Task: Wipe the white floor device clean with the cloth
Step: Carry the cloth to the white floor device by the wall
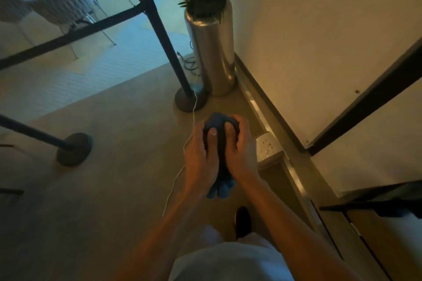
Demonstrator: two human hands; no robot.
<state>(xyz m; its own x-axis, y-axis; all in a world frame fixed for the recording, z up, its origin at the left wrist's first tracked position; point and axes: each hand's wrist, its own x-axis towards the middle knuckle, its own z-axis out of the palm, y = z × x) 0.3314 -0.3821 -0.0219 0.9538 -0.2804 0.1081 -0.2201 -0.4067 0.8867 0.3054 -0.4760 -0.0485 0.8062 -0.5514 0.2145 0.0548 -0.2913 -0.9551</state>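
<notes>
Head view, only one. Both hands up front, mid-frame, bunched round a dark blue cloth (219, 141). Left hand (201, 155) wraps cloth's left side, thumb laid over the top, fingers curled under & hidden. Right hand (242, 150) grips the right side, thumb also on top, fingers closed round the far edge. Lighter blue tail of cloth hangs out below the wrists. Cloth is wadded, so can't tell its full shape.

White device (269, 147) sits on floor (114, 178) against the baseboard, just right of right hand; only a top corner w/ small dots shows, rest hidden behind hand & forearm. Can't tell if cloth touches it.

Thin white cord (194, 107) runs from by the post (169, 52) base down past left hand, lower end lost behind forearm. Metal planter (212, 52) w/ palm stands beyond, by the wall (308, 29). Second post base at left, pole cut off by frame edge. Dark shoe (243, 219) tip shows between forearms. Scene dim, far chairs blurred.
</notes>
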